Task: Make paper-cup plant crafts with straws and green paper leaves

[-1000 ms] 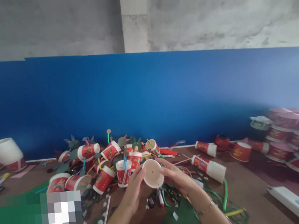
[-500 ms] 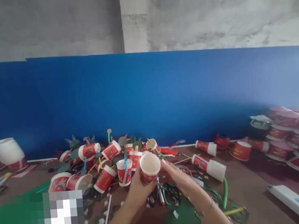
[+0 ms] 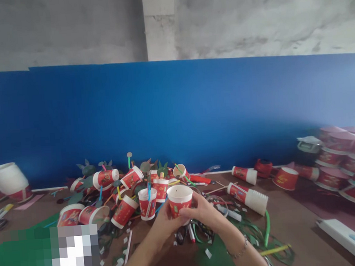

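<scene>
A red and white paper cup [image 3: 179, 196] is held upright above the table, its pale inside partly showing. My left hand [image 3: 166, 220] wraps round its left side and base. On the right side my right hand [image 3: 203, 211] grips the same cup, with the thumb across its front. Just behind stands another red paper cup [image 3: 148, 205] with a blue straw in it. Below my hands lie a red-tipped marker [image 3: 191, 233] and dark-handled scissors [image 3: 181, 235], partly covered.
Several cups with straws and paper shapes are heaped left. A stack of nested cups [image 3: 248, 198] lies right, near a green strip [image 3: 267, 230]. A power strip [image 3: 351, 238] and piled red tubs [image 3: 333, 178] are far right. Paper scraps litter the brown table [image 3: 298, 230].
The cup has tilted more upright, so its printed front shows more and its inside less. My right hand has closed onto its side, the thumb now across the front.
</scene>
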Demonstrator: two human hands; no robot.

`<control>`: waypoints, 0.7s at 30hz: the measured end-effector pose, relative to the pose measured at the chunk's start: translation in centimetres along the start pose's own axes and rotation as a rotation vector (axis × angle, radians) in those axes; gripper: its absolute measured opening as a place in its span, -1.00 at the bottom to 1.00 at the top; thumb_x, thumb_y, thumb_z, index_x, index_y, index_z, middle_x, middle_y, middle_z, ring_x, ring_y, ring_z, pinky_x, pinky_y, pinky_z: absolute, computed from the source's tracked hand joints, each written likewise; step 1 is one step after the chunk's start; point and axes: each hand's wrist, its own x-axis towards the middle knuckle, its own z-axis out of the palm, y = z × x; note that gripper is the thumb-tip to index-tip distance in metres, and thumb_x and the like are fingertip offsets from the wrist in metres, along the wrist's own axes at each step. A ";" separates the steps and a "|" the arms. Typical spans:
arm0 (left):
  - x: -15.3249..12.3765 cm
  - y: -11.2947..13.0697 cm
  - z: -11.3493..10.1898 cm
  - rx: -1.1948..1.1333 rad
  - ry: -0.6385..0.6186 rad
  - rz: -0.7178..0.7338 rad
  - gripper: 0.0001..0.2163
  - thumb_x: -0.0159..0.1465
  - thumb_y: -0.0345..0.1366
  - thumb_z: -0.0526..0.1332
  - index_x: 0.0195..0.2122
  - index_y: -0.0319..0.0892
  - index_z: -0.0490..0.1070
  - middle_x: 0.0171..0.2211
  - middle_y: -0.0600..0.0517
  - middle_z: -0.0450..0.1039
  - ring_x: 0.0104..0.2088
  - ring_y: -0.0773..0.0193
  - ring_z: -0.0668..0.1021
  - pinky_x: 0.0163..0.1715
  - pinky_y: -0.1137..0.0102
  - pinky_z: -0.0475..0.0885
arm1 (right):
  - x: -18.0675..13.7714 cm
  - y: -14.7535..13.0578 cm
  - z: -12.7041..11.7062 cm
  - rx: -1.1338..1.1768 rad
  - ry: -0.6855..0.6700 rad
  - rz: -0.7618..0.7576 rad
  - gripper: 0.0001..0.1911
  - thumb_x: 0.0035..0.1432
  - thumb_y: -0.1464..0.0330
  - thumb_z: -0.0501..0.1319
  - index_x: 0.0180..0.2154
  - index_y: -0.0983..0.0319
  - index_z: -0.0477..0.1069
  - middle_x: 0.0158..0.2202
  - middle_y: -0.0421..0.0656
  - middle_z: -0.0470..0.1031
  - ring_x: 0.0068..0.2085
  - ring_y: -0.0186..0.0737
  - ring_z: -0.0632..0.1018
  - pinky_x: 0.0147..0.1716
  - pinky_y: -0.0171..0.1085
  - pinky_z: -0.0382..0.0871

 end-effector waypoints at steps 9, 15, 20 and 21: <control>1.3 -0.5 -2.5 0.381 0.234 0.005 -0.32 -0.11 -0.34 0.39 0.06 -0.22 0.18 -0.05 -0.17 0.45 -0.05 0.05 0.50 0.01 0.19 0.33 | 0.2 -0.8 -3.2 -0.035 0.567 0.012 -0.50 0.01 0.01 0.18 -0.18 0.27 0.41 -0.21 -0.05 0.53 -0.17 -0.10 0.51 -0.30 -0.27 0.38; -0.5 -1.5 -2.2 0.864 0.323 -0.057 -0.53 -0.08 -0.33 0.31 -0.14 -0.20 0.19 -0.15 -0.17 0.48 -0.12 0.05 0.53 -0.08 0.22 0.37 | 0.3 -1.1 -6.0 -0.555 0.537 -0.037 -0.68 0.11 0.25 0.05 -0.21 0.29 0.45 -0.33 -0.10 0.55 -0.31 -0.20 0.51 -0.34 -0.33 0.33; -3.5 -2.7 -2.5 0.949 0.351 -0.093 -0.36 -0.08 -0.29 0.31 0.02 -0.26 0.05 -0.06 -0.25 0.41 -0.04 -0.04 0.49 -0.06 0.16 0.35 | 1.3 2.2 -6.7 -0.995 0.386 0.097 -0.74 0.02 0.46 0.06 -0.44 0.24 0.54 -0.44 -0.13 0.56 -0.36 -0.20 0.51 -0.30 -0.32 0.27; -3.9 -2.9 -2.6 0.923 0.337 -0.066 -0.31 -0.08 -0.29 0.31 0.05 -0.26 0.02 -0.03 -0.26 0.39 -0.01 -0.03 0.47 -0.02 0.16 0.33 | 1.4 2.8 -6.6 -1.035 0.374 0.107 -0.74 0.01 0.47 0.07 -0.44 0.23 0.55 -0.41 -0.11 0.57 -0.33 -0.18 0.51 -0.28 -0.31 0.26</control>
